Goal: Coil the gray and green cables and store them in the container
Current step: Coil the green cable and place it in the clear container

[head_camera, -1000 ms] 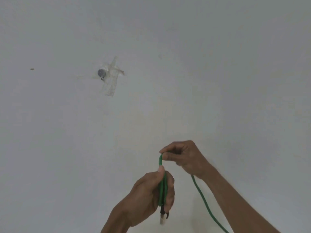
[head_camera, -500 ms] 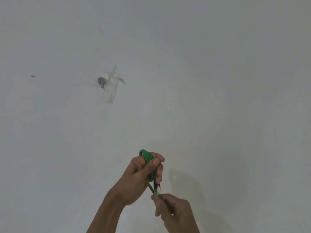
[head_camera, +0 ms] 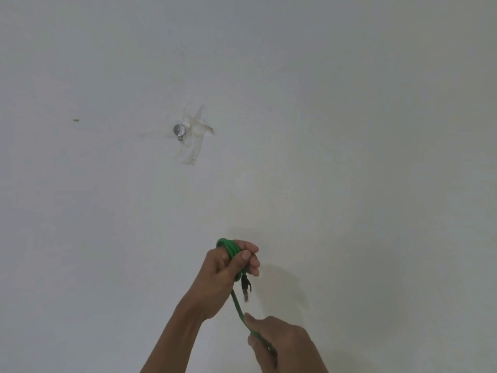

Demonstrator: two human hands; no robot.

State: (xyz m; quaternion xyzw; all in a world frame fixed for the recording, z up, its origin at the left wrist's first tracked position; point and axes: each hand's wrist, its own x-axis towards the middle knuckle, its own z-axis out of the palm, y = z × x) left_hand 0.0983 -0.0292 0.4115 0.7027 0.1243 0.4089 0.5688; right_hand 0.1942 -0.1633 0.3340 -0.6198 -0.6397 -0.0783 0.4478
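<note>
The green cable (head_camera: 230, 249) is wound in a few loops that my left hand (head_camera: 224, 270) grips, thumb pressed over the strands. A dark plug end (head_camera: 245, 288) dangles just below that hand. From the loops one strand runs down and to the right into my right hand (head_camera: 279, 343), which holds it low in the view with fingers curled round it. The gray cable and the container are out of view.
Behind the hands is a plain white wall. A small metal fitting (head_camera: 179, 130) under peeling clear tape (head_camera: 193, 141) sits on it at upper left, and a tiny dark speck (head_camera: 75, 120) lies farther left.
A second ago my right hand was above the left, laying cable over it. It has swung down below the left hand and now draws the strand downward; the loops have grown.
</note>
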